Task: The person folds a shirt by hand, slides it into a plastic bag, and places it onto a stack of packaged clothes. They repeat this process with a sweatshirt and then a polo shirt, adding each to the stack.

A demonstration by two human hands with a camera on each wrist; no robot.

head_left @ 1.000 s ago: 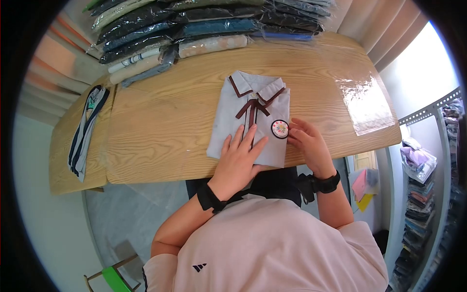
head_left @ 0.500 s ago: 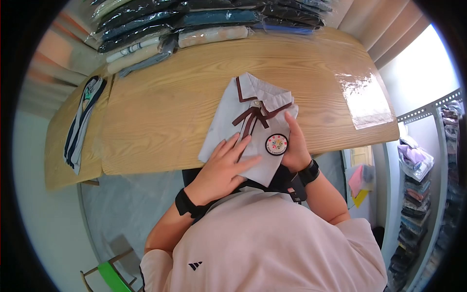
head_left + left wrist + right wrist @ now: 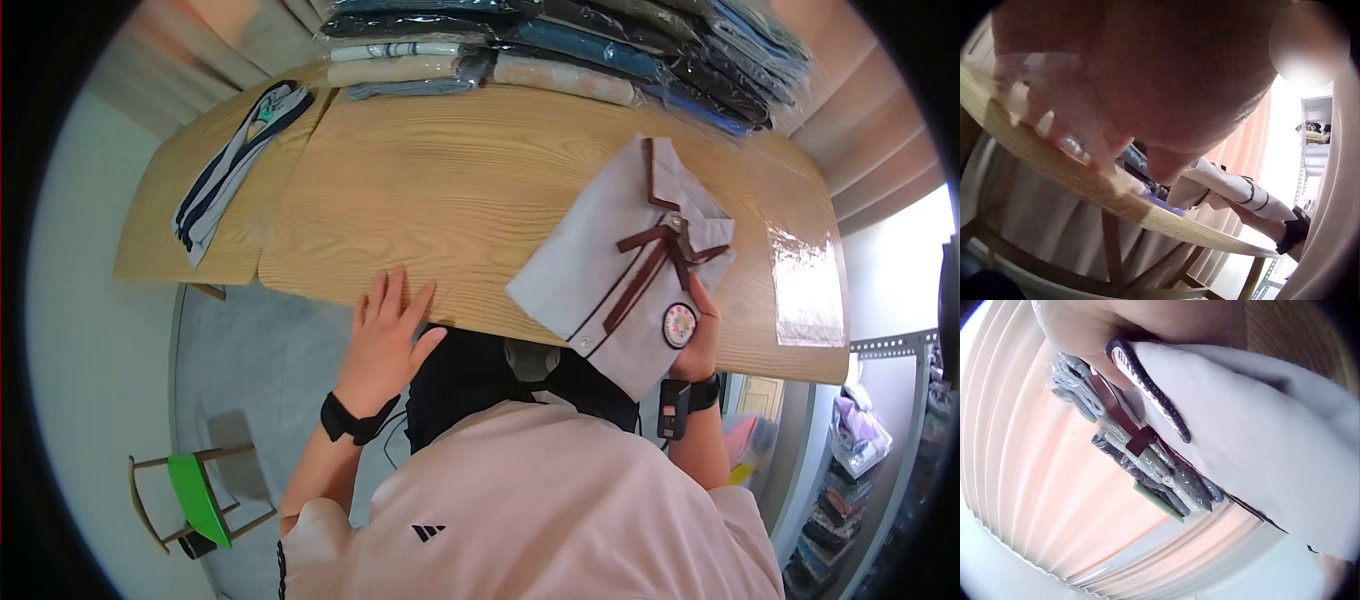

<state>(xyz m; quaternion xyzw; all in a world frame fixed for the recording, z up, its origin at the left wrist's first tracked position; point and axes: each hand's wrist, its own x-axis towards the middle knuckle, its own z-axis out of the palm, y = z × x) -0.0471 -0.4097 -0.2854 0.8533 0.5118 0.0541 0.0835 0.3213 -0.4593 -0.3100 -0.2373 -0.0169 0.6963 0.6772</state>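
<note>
A folded light-grey shirt (image 3: 590,245) with brown collar trim, a brown ribbon bow (image 3: 655,255) and a round badge (image 3: 679,325) tilts over the table's front edge. My right hand (image 3: 704,340) grips its right side beside the badge, thumb on the front and the other fingers hidden behind the cloth. Seen from the right wrist, the shirt (image 3: 1266,425) hangs from that hand (image 3: 1166,322) with the badge (image 3: 1152,394) edge-on. Well to the left, my left hand (image 3: 383,335) holds nothing, its fingers spread at the edge of the wooden table (image 3: 400,190).
Bagged folded garments (image 3: 570,70) are stacked along the back of the table. A grey and navy striped garment (image 3: 235,175) lies at far left, a clear plastic bag (image 3: 805,285) at right. Below are a green-backed chair (image 3: 200,500) at left and a loaded rack (image 3: 840,500) at right.
My right hand took hold of the shirt's side and swung it up and right, turning it clockwise. My left hand came off the shirt and moved left to the table edge.
</note>
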